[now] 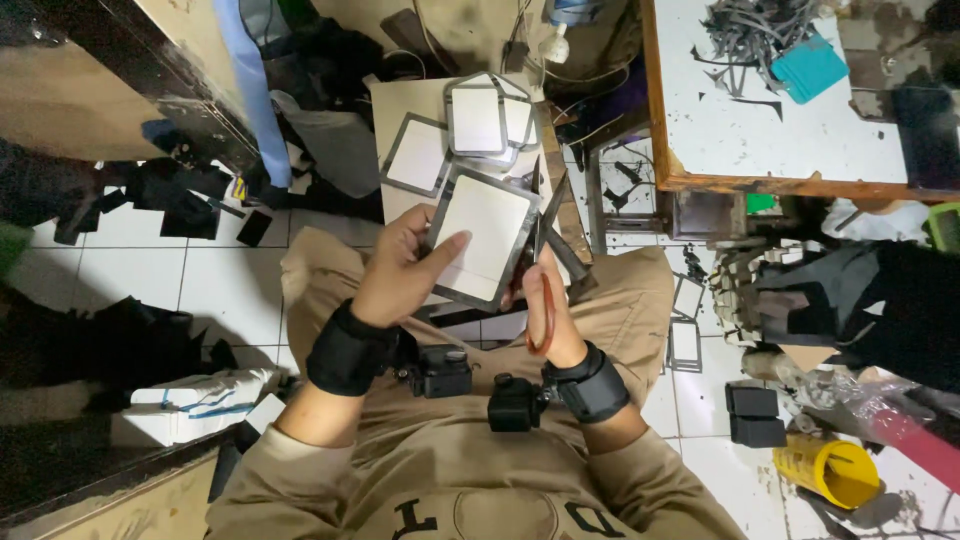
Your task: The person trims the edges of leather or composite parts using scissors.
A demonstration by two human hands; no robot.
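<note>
My left hand (405, 270) holds a square white card with a dark grey border (487, 240), thumb across its lower face. My right hand (552, 318) grips scissors with orange-red handles (541, 300); the blades run up along the card's right edge. Both wrists wear black straps with small black camera units. More grey-bordered white cards (478, 122) lie stacked on a beige board (400, 100) just beyond my hands.
A wooden-edged white table (760, 130) at the upper right carries grey offcuts and a teal piece (810, 68). Dark scraps litter the white tiled floor. A yellow roll (830, 470) lies at the lower right, white packages (190, 405) at the lower left.
</note>
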